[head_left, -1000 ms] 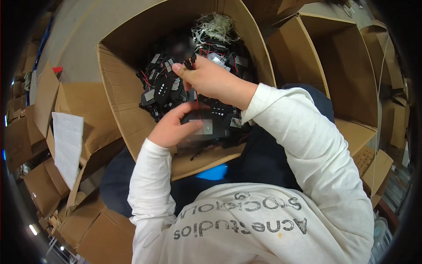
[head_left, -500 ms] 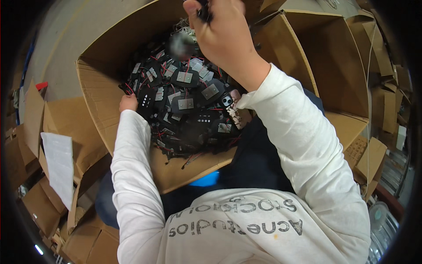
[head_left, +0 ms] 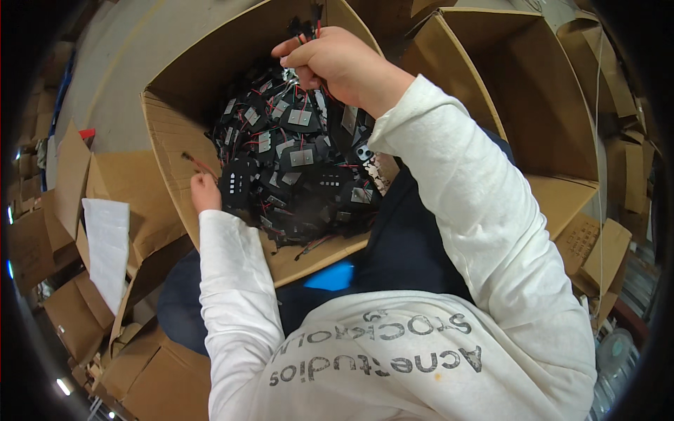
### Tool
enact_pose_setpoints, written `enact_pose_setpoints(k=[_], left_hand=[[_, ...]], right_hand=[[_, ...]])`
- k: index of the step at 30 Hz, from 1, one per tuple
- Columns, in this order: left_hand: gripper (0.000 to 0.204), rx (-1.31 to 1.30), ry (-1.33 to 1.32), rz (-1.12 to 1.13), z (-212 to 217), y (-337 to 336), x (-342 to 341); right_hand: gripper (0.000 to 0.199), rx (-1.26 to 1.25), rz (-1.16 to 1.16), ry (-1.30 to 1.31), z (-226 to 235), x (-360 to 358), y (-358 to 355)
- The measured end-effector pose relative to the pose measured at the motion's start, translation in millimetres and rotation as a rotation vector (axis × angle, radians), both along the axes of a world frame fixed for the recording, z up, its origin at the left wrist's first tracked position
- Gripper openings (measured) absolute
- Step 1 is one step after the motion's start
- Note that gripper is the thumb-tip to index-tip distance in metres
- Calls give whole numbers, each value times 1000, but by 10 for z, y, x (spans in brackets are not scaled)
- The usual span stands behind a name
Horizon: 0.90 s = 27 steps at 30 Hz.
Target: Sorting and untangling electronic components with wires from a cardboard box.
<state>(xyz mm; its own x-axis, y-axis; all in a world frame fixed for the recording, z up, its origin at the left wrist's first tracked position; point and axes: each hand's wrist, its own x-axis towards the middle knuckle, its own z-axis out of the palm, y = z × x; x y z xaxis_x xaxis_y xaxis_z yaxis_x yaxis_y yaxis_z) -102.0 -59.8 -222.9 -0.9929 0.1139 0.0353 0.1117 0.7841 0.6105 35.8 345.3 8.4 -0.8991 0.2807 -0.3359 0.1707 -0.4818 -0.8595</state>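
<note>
A cardboard box (head_left: 168, 140) in front of me is filled with a pile of black plastic parts (head_left: 298, 158) bearing silver metal plates and red and black wires. At the pile's left side, my left hand (head_left: 205, 192) is closed round a thin wire lead (head_left: 198, 165), whose end sticks up past the fist. A flat black part (head_left: 237, 182) with a row of light slots lies right beside it; whether it hangs from that lead I cannot tell. Above the far side of the pile, my right hand (head_left: 344, 69) grips a bunch of wire leads (head_left: 303, 29) with dark ends.
A phone in a patterned case (head_left: 375, 168) rests at the pile's right edge, partly behind my right sleeve. Another open cardboard box (head_left: 540, 91) stands to the right. Cardboard flaps (head_left: 133, 210) and a white foam sheet (head_left: 107, 245) are at the left.
My right hand has come down and nearer the pile, with the leads now showing above it. My left hand has moved slightly lower in the picture. The view has shifted a little.
</note>
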Motion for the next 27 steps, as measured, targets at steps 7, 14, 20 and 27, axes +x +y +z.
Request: enact_pose_setpoints(k=[7, 14, 20, 27], left_hand=[[10, 669, -296, -388, 1633, 1332, 700], [24, 293, -199, -567, 1770, 1938, 1353], [27, 442, -13, -514, 1072, 1646, 755], [64, -58, -331, -40, -1043, -474, -579]], right_hand=[[52, 592, 605, -220, 43, 217, -409], [47, 394, 359, -62, -158, 233, -551], [45, 411, 221, -54, -117, 76, -323], [42, 521, 102, 63, -25, -159, -348]])
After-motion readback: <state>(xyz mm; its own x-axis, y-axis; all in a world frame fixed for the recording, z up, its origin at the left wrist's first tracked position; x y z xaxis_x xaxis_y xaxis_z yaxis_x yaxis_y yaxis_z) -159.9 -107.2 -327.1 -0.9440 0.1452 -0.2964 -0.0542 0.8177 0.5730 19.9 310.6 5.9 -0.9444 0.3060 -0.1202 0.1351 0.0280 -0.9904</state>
